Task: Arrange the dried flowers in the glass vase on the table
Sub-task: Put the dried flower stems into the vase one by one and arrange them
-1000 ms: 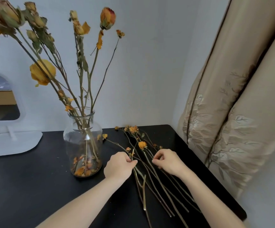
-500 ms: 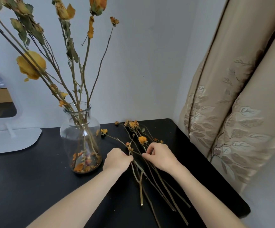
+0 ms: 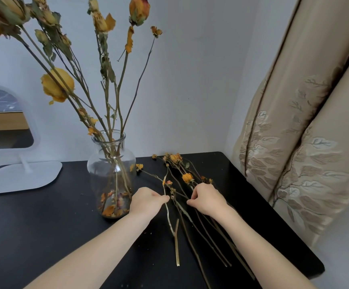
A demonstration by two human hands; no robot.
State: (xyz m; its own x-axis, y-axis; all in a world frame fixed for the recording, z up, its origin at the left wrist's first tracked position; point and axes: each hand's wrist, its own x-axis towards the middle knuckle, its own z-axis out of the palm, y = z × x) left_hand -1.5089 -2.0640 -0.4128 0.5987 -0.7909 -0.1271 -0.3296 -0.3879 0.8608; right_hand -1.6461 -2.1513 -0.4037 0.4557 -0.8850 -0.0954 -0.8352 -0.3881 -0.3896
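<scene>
A clear glass vase [image 3: 111, 163] stands on the black table [image 3: 44, 226] and holds several tall dried yellow roses [image 3: 57, 84]; loose petals lie on its bottom. To its right a pile of dried stems [image 3: 190, 205] with small orange blooms lies on the table. My left hand [image 3: 146, 201] pinches a pale forked stem [image 3: 174, 232] right beside the vase. My right hand [image 3: 207, 198] rests on the pile, its fingers closed on thin stems near an orange bloom [image 3: 187, 177].
A white stand mirror [image 3: 6, 142] sits at the back left of the table. A beige embroidered curtain [image 3: 305, 142] hangs close along the table's right edge. The wall stands directly behind the vase.
Both hands stayed on the stem pile, with the right hand shifting slightly toward the blooms. The camera tilted down, then back up, so the vase moved in the frame.
</scene>
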